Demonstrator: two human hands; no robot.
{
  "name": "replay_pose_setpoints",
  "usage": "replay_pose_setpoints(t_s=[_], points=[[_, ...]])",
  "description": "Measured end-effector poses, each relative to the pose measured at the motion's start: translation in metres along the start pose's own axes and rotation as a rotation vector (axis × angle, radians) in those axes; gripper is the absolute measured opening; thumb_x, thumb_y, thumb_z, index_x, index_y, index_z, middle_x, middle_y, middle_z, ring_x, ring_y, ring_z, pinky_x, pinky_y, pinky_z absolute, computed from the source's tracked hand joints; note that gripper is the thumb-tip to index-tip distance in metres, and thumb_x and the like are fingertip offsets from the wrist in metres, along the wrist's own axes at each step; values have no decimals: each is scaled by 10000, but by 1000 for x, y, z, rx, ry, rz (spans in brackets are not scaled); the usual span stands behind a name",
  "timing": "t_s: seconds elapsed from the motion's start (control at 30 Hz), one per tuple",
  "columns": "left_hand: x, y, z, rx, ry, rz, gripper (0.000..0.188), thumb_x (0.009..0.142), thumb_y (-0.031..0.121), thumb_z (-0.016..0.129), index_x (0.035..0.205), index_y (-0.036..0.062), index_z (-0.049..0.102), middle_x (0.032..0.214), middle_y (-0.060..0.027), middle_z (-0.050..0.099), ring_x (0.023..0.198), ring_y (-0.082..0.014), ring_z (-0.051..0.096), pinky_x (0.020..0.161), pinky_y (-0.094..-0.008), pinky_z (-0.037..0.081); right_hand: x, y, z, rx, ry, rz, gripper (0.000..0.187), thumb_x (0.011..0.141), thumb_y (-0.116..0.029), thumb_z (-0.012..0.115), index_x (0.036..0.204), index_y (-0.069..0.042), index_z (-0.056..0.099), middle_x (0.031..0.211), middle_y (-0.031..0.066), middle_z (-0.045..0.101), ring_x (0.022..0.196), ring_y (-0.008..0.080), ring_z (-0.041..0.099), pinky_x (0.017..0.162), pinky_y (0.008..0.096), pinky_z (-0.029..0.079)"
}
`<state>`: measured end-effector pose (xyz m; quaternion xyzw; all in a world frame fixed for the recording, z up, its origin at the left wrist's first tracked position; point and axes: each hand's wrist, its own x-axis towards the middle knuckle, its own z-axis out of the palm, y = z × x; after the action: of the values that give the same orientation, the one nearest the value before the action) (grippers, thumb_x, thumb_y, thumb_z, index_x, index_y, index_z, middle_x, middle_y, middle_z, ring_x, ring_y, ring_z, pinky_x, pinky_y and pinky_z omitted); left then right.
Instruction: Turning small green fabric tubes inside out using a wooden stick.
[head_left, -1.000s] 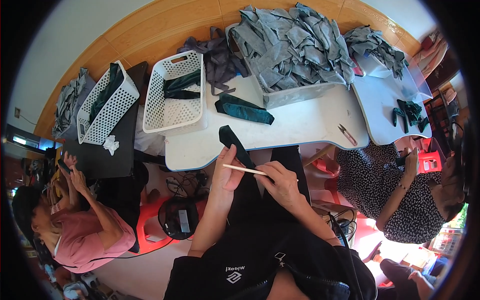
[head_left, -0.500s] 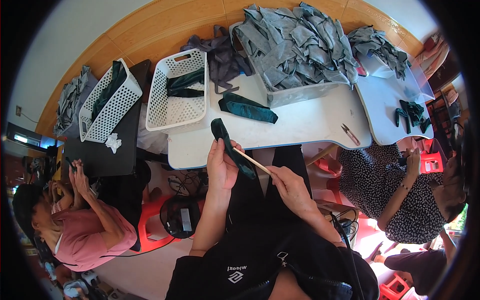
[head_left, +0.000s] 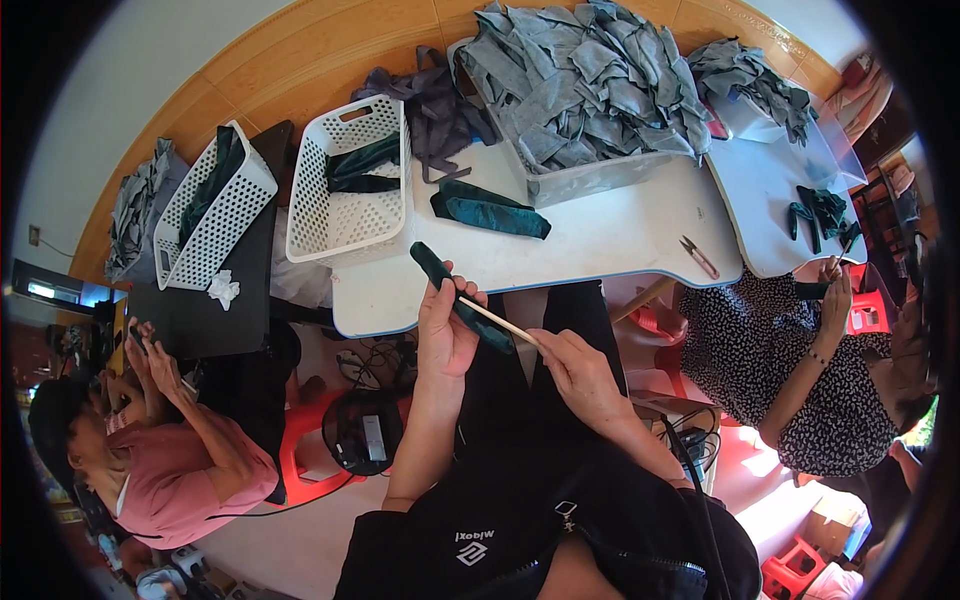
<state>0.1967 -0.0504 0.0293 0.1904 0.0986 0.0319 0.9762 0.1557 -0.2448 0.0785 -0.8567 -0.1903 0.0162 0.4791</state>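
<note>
Left hand (head_left: pixel 450 330) pinches dark-green velvet strip (head_left: pixel 431 265); right hand (head_left: pixel 578 375) grips pale stick (head_left: pixel 500 322), near end hidden, far tip indistinct.

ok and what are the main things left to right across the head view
White basket, second white basket, wearer's left hand with dark green fabric, pale stick, wearer's right hand, snips, loose green pieces

Near the front edge of the white tabletop (head_left: pixel 600 245), the bare right hand (head_left: pixel 580 375) was hiding the lower end of the thin, pale wooden stick (head_left: pixel 500 321).
</note>
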Motion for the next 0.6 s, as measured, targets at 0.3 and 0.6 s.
replay_pose_setpoints(t_s=[0.3, 0.6], points=[[0, 2, -14, -87, -25, 0, 211, 937, 193, 577, 1098, 58, 552, 977, -54, 661, 965, -185, 639, 832, -359, 557, -4, 1, 4, -61, -3, 5, 254, 894, -20, 560, 1145, -29, 597, 780, 133, 540, 653, 276, 572, 604, 351, 460], [-9, 1, -1, 43, 142, -40, 299, 945, 245, 565, 1159, 37, 542, 1119, -99, 645, 1060, -210, 620, 923, -394, 518, -4, 4, 10, -59, 37, -24, 219, 904, -77, 572, 1114, -22, 598, 774, 140, 562, 635, 318, 594, 549, 389, 487]])
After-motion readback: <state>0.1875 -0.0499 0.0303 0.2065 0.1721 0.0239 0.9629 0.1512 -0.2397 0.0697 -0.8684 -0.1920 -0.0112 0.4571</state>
